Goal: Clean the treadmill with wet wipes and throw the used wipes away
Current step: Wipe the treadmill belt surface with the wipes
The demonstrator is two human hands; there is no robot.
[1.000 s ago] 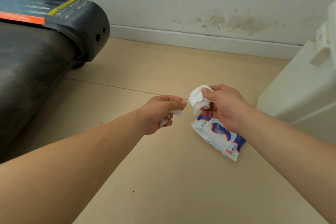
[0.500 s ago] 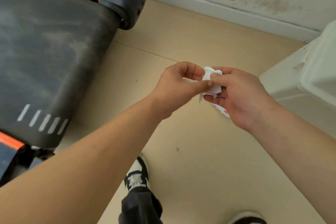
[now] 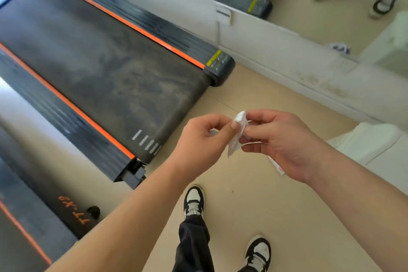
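Fingers (image 3: 213,118) of the left hand (image 3: 203,139) and of the right hand (image 3: 284,146) are curled and pinch one white wet wipe (image 3: 235,146) between them, the thumb tips very close at its upper part. The wipe is crumpled and hangs a little below the fingertips (its lower corner is free). Under the right fingers, mostly hidden by the palm, the pack of wipes (image 3: 276,164) lies on the beige floor (image 3: 242,216). Left of the left fingers, near but apart, is the treadmill (image 3: 110,68), with a dusty dark belt and orange strips. Below the fingers stand the person's black-and-white shoes (image 3: 193,202).
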